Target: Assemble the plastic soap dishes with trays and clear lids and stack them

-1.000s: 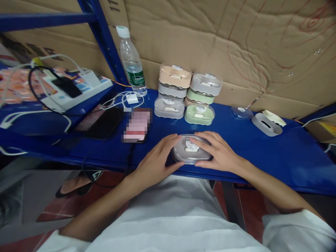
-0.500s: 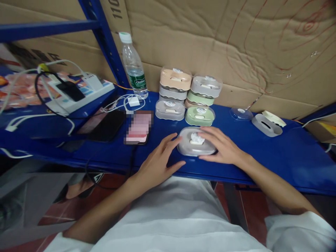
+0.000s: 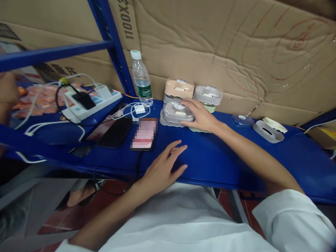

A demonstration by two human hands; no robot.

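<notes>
My right hand is closed around a grey plastic box with a clear cover, thumb at its front and fingers over its top. A round white label and a pale oblong piece show through the cover. The box is at the front left stack, on or just over another grey box; I cannot tell if it rests there. Behind it sit a peach box and another grey box. A green box is mostly hidden by my right hand. My left hand is open and holds nothing, near the table's front edge.
A water bottle, a phone with a blurred screen, a dark phone and a power strip with cables stand to the left. On the right lie a clear cover and a grey slotted shell. Another person's hand is far left.
My right hand has carried the grey box from the table's front back and left to the front left stack. My left hand has let go and stays near the edge.
</notes>
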